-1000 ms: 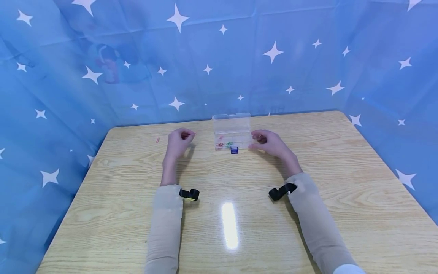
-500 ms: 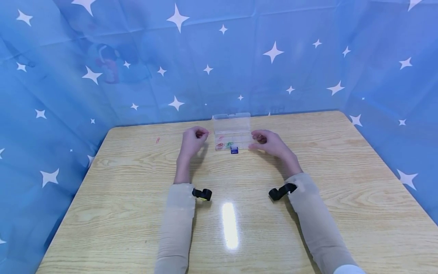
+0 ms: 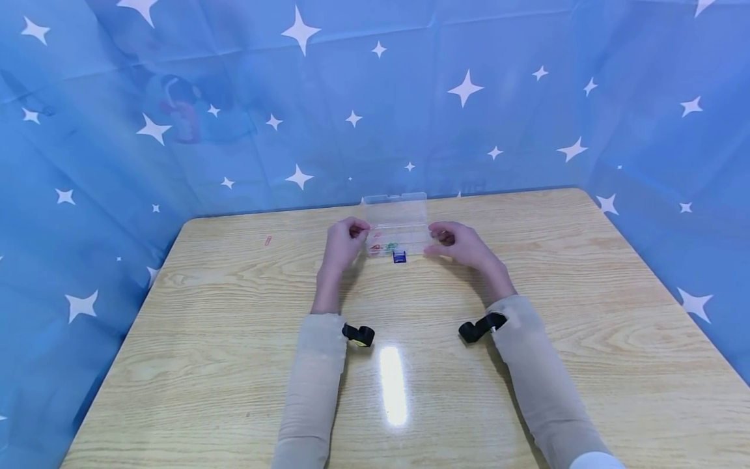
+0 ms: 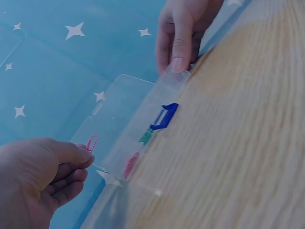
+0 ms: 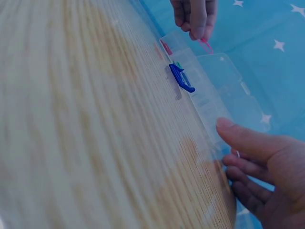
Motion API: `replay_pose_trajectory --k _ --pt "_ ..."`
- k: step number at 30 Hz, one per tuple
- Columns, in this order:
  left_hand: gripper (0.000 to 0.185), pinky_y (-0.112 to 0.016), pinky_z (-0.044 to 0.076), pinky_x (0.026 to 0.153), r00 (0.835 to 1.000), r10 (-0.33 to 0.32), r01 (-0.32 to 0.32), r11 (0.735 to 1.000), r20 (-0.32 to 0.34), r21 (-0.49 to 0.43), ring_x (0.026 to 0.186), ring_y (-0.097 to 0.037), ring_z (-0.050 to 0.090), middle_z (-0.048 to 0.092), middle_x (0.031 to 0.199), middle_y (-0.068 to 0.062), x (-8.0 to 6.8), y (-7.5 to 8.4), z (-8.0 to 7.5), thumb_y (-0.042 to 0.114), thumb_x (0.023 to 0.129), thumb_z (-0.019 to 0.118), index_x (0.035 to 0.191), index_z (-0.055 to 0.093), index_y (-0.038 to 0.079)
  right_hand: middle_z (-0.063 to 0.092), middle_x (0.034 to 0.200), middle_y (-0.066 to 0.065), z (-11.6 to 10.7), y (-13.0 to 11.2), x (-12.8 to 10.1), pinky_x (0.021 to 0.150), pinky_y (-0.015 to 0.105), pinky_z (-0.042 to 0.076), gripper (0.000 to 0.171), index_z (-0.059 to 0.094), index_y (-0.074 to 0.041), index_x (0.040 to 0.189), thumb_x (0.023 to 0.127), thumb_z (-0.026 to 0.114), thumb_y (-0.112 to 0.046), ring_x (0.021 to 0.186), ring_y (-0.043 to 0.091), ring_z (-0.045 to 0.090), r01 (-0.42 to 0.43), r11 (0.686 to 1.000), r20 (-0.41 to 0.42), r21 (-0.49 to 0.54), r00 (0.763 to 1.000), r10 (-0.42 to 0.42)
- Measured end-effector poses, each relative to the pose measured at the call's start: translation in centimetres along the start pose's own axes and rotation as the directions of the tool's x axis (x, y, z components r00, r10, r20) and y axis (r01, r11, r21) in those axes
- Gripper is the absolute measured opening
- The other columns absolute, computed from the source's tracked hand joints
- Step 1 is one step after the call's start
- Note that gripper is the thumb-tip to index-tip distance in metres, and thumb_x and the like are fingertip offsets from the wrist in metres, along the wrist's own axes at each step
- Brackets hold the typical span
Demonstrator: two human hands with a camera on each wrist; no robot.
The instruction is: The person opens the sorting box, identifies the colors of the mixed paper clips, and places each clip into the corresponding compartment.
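Observation:
A clear plastic box [image 3: 415, 239] stands near the table's back edge, its transparent lid [image 3: 395, 210] raised behind it. Red paper clips [image 3: 375, 248] and green paper clips [image 3: 391, 247] lie in its left part, and a blue latch [image 3: 400, 257] hangs at the front. Between thumb and index finger my left hand [image 3: 344, 242] pinches a pink paper clip [image 4: 92, 142], held above the box's left end. My right hand [image 3: 463, 246] holds the box's right end, thumb on its corner in the right wrist view. Something small and pale by its fingers is too unclear to name.
One loose red paper clip [image 3: 268, 240] lies on the wooden table [image 3: 193, 339] at the back left. A blue curtain [image 3: 328, 85] with white stars hangs behind the table and along both sides.
My left hand has moved right, from the bare table over to the box's left end, carrying the pink paper clip. The right hand has stayed at the box.

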State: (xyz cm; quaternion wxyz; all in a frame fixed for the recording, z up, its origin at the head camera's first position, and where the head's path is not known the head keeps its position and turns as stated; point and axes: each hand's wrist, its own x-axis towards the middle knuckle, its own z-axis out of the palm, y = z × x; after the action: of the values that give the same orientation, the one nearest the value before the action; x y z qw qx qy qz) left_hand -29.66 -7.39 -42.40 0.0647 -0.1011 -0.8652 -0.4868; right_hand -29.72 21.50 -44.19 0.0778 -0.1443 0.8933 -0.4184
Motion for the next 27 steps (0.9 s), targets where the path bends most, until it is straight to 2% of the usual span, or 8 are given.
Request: replay_pose_trajectory --k 6,12,27 --pt "0.012 -0.033 0.053 0.082 1.000 -0.017 0.017 0.999 0.000 0.038 0.091 -0.024 0.062 0.068 0.100 -0.013 0.0 -0.3 0.8 0.004 0.098 0.064 0.105 0.072 -0.001 0.058 0.133 0.015 0.1 0.0 0.0 0.104 0.047 0.044 0.065 0.051 -0.003 0.144 0.092 0.077 -0.031 0.120 0.031 0.054 -0.004 1.000 -0.003 -0.006 1.000 0.004" --pt "0.012 -0.033 0.054 0.082 1.000 0.005 -0.004 0.998 -0.012 0.067 0.093 -0.024 0.063 0.069 0.101 -0.014 0.1 -0.6 1.3 0.003 0.098 0.064 0.106 0.072 -0.001 0.058 0.132 0.015 0.1 0.0 0.0 0.104 0.047 0.044 0.065 0.052 -0.003 0.144 0.092 0.077 -0.031 0.119 0.031 0.054 -0.003 1.000 -0.005 -0.006 1.000 0.003" --pt "0.014 -0.033 0.053 0.086 1.000 0.020 -0.018 0.994 -0.013 0.111 0.097 -0.024 0.063 0.069 0.105 -0.013 0.0 -0.3 1.0 0.003 0.097 0.065 0.109 0.072 -0.001 0.059 0.131 0.016 0.1 0.1 0.1 0.103 0.048 0.045 0.063 0.052 -0.003 0.144 0.092 0.077 -0.030 0.119 0.032 0.055 0.007 1.000 -0.012 -0.010 1.000 -0.007"
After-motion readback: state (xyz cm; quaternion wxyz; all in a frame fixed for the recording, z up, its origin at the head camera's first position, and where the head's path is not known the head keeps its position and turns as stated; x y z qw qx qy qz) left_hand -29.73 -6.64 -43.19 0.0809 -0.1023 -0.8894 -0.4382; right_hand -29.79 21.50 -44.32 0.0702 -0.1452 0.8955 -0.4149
